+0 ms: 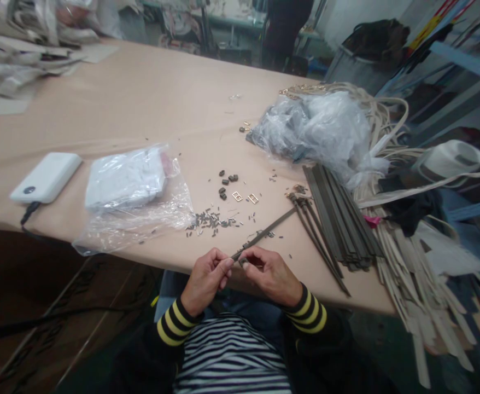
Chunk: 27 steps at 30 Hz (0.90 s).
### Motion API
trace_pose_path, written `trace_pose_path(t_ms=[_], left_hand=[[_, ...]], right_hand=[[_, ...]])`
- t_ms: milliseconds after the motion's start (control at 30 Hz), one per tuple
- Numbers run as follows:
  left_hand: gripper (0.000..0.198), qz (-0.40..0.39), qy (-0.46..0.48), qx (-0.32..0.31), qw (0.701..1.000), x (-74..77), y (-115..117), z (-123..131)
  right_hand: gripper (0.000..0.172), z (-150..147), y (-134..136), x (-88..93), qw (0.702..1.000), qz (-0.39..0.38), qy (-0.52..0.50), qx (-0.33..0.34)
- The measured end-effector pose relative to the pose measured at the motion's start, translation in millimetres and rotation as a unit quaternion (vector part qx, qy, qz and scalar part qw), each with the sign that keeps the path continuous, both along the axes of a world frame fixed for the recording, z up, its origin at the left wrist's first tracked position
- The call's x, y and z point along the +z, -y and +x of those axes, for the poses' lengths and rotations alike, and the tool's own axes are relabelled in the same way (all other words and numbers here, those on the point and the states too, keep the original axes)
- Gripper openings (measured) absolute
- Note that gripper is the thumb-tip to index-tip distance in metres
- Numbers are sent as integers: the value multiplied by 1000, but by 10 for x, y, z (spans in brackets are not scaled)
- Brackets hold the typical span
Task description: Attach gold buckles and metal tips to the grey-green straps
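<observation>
A narrow dark olive strap point(270, 224) lies slanted across the table's front, its near end pinched between the thumb and fingers of my left hand point(209, 276). Close beside it, my right hand point(273, 276) pinches a small dark strap loop point(244, 262) near that end. Whether the strap passes through the loop I cannot tell. Beyond my hands are several similar dark loops point(222, 191) and two gold-coloured buckles, one a rectangular buckle point(252, 199). Many tiny dark metal pieces point(211, 219) are scattered to their left.
Finished-looking straps with buckles point(317, 235) and a stack of dark straps point(342, 219) lie to the right. Behind them is a clear plastic bag point(317, 123), with pale straps point(420, 295) hanging over the edge. A plastic-wrapped white packet point(125, 178) and a white power bank point(47, 176) lie left.
</observation>
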<state>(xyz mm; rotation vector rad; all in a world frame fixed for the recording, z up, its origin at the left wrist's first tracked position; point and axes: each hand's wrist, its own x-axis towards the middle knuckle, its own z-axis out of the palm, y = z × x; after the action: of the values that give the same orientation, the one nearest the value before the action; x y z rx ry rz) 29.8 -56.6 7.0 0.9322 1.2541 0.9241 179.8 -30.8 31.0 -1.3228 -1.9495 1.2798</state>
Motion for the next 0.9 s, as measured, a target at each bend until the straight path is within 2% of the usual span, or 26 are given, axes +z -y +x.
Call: trace_pose_path(t_ms=[333, 600, 733, 833, 900], left_hand=[[27, -7, -1, -7, 1000, 14, -34, 29], [28, -8, 4, -7, 1000, 0, -44, -3], [28, -8, 8, 0, 1000, -10, -55, -37], [27, -10, 13, -10, 1000, 1, -63, -51], [26, -11, 23, -24, 999, 14, -66, -56]], right_hand=[[12, 4, -6, -44, 999, 10, 36, -19], [18, -20, 30, -17, 989, 105, 96, -41], [18, 1, 19, 38, 988, 137, 72, -23], [16, 19, 1, 26, 990, 121, 57, -33], [12, 30, -7, -11, 995, 76, 40, -58]])
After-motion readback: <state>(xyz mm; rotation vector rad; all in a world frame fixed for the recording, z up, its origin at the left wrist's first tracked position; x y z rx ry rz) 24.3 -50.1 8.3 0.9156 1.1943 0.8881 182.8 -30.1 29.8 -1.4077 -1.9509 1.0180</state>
